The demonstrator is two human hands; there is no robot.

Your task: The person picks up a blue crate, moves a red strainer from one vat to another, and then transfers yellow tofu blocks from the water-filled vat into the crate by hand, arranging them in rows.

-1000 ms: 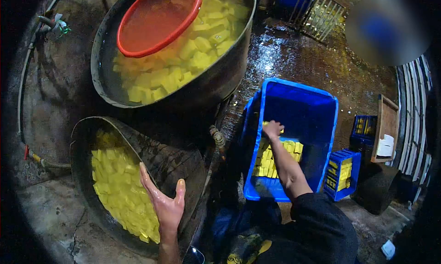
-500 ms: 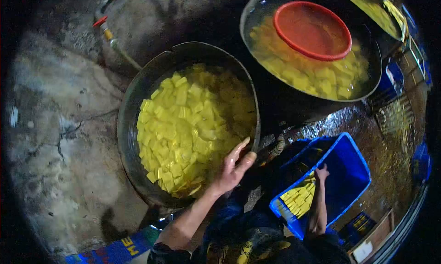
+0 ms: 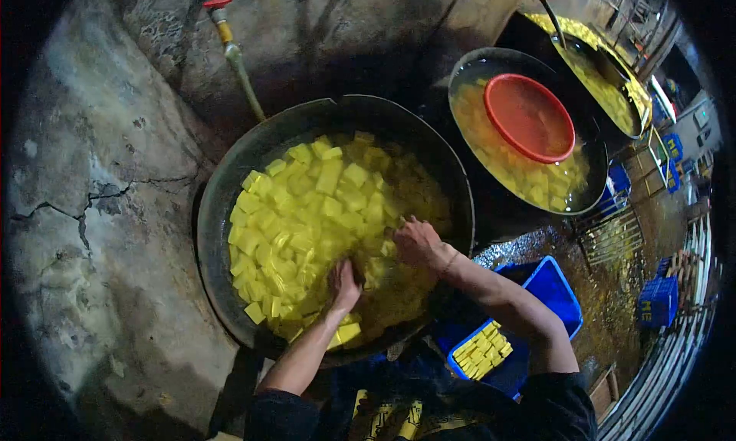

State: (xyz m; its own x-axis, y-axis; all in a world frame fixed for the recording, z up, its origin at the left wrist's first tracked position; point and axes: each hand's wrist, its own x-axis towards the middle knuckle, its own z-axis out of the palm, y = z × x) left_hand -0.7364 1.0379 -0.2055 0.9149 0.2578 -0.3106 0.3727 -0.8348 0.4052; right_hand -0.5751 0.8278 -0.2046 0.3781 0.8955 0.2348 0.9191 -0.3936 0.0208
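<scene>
Yellow blocks that look like tofu (image 3: 284, 218) lie heaped in cloudy yellow water inside a large dark round vat (image 3: 218, 264). My left hand (image 3: 346, 285) reaches down into the water at the near middle of the heap. Its fingers are apart, with the tips lost in the murk. To its right, my right hand (image 3: 419, 243) is at the water surface by the heap's right edge. Those fingers are curled, and what they hold, if anything, is hidden. Beneath my right forearm stands a blue crate (image 3: 563, 291) with rows of yellow blocks (image 3: 483, 351) at one end.
A second vat (image 3: 460, 69) at the upper right holds more blocks and a red round basin (image 3: 529, 117). Beyond it is another vat (image 3: 606, 84). A pipe with a red-handled valve (image 3: 222, 19) runs to the near vat. Other blue crates (image 3: 658, 301) stand at the right.
My right hand has left the blue crate and moved left into the near vat. My left hand has gone from the vat's right rim down into the water. The view has shifted.
</scene>
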